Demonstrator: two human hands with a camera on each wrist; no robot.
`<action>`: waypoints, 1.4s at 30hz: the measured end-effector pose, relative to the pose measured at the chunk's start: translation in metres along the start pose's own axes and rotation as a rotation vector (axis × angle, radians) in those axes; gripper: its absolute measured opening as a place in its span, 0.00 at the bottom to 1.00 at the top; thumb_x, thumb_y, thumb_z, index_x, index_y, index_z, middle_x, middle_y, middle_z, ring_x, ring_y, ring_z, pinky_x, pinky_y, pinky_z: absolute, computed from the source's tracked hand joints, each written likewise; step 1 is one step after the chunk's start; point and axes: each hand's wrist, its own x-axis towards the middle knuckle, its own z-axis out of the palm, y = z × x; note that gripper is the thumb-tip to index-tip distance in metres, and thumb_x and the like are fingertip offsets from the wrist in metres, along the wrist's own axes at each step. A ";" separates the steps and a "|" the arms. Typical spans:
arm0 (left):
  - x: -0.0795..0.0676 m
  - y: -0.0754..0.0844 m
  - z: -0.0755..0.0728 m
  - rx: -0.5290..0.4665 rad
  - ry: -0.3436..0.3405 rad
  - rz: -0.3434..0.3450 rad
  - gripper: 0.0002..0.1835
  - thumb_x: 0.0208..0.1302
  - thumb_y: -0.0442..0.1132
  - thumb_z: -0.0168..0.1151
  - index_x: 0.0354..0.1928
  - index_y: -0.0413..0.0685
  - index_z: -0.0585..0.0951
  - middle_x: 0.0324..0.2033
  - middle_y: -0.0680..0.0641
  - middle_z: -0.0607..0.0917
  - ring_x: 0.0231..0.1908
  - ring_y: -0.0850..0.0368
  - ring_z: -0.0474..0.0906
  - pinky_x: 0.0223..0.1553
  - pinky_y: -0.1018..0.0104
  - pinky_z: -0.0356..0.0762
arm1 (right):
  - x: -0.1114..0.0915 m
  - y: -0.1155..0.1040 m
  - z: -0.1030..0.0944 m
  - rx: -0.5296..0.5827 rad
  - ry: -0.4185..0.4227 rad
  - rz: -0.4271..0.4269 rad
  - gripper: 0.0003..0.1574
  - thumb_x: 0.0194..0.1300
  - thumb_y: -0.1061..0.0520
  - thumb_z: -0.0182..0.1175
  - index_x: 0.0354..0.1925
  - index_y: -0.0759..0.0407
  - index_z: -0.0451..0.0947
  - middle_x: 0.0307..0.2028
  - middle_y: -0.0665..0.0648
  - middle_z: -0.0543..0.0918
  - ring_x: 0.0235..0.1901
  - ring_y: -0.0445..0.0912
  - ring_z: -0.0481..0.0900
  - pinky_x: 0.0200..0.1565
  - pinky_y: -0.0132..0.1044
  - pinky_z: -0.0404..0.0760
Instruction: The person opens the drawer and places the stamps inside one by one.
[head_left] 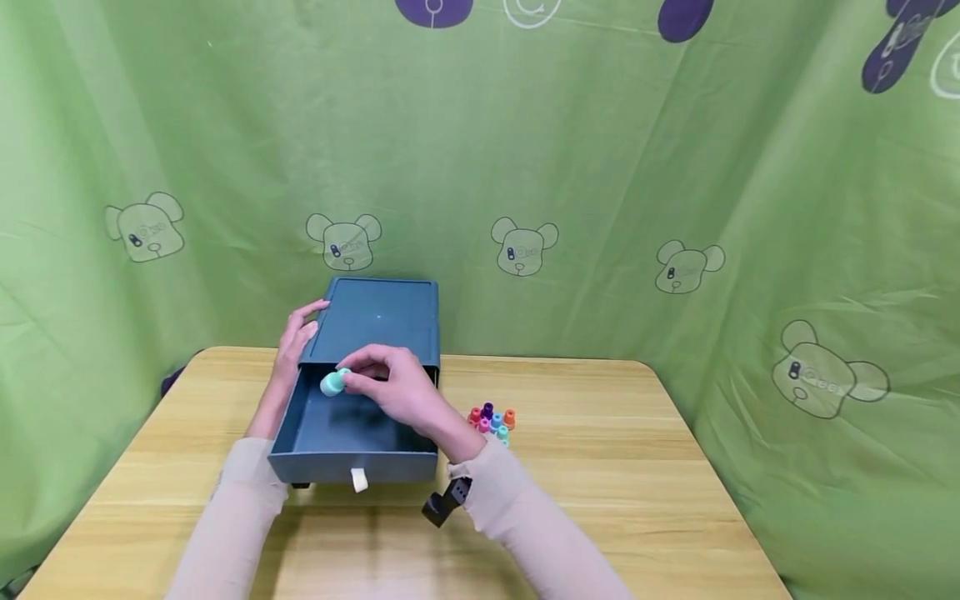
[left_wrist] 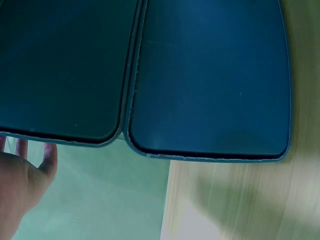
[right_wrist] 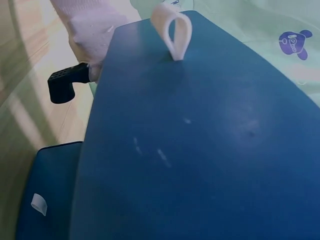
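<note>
Pinching a mint-green piece (head_left: 331,385) between thumb and fingertips, the right hand (head_left: 405,392) is hovering over the pulled-out drawer (head_left: 348,433) of a blue box (head_left: 378,312). Seen from the head, the piece is sitting toward the drawer's 11 o'clock corner, held clear of its floor. At the box's 9 o'clock side, the left hand (head_left: 295,342) is resting with its fingers lying fairly straight along the wall, not curling round anything; in the left wrist view, it is showing at 8 o'clock, fingertips meeting a panel edge. A white tab (head_left: 359,480) is hanging from the drawer front at 6 o'clock. Small coloured pieces (head_left: 475,415), among them red, purple, orange, pink and blue, are standing close together at the drawer's 3 o'clock on the wooden table (head_left: 600,467). In the right wrist view, a second drawer front (right_wrist: 57,170) is showing at 8 o'clock. Beyond the table, toward 12 o'clock, a green curtain (head_left: 600,150) is hanging.
</note>
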 end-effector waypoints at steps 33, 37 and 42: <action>-0.003 0.003 -0.002 0.014 -0.013 -0.025 0.27 0.77 0.38 0.43 0.73 0.34 0.69 0.76 0.38 0.63 0.73 0.56 0.56 0.69 0.66 0.49 | -0.002 0.001 0.007 -0.176 -0.072 0.018 0.09 0.70 0.59 0.67 0.48 0.58 0.88 0.42 0.53 0.89 0.38 0.34 0.86 0.41 0.27 0.83; -0.003 0.003 -0.002 0.014 -0.019 -0.029 0.26 0.78 0.39 0.43 0.73 0.36 0.69 0.76 0.39 0.63 0.75 0.51 0.54 0.70 0.66 0.48 | -0.003 0.001 0.006 -0.205 -0.098 0.005 0.09 0.70 0.59 0.67 0.48 0.58 0.88 0.43 0.53 0.89 0.38 0.33 0.86 0.41 0.26 0.83; -0.002 0.004 -0.001 0.011 -0.015 -0.028 0.27 0.78 0.39 0.43 0.73 0.36 0.69 0.76 0.39 0.63 0.74 0.51 0.54 0.70 0.66 0.48 | -0.002 0.002 0.007 -0.261 -0.110 -0.007 0.09 0.70 0.58 0.67 0.47 0.57 0.88 0.43 0.52 0.90 0.37 0.32 0.85 0.41 0.25 0.82</action>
